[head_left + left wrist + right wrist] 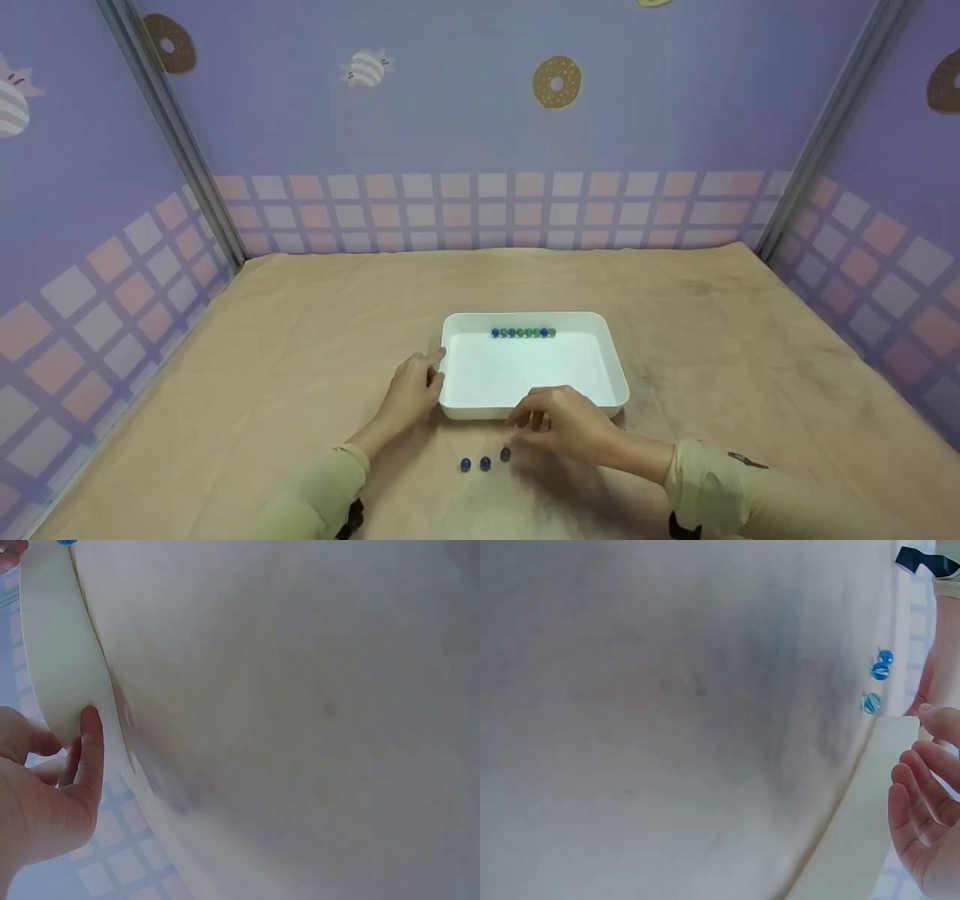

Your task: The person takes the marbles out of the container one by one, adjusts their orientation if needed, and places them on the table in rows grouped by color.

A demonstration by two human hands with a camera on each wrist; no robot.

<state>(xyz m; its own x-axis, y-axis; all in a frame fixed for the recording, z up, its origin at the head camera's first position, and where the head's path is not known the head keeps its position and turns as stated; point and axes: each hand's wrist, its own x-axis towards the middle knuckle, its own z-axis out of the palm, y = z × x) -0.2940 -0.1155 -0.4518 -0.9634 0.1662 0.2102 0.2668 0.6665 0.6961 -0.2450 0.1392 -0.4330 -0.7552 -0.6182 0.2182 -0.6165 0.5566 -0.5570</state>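
A white rectangular tray (525,413) lies on the covered table. My left hand (411,386) holds its left side, with a fingertip at the rim; the left wrist view shows a digit pressed on the outer wall. Above the tray's front edge hovers my right hand (566,424), fingers bent loosely and apart, with nothing visible between them. Three marbles sit in front of the tray: one dark blue marble (466,464), another blue marble (485,463) and a darker marble (505,454) nearest the right hand. Inside, a row of several blue and green marbles (523,333) lines the far wall.
Brown paper-like sheeting (322,322) covers the table, with dark smudges at the right. A purple patterned back wall (450,120) and side walls enclose the table, with grey metal posts (176,135) at the corners.
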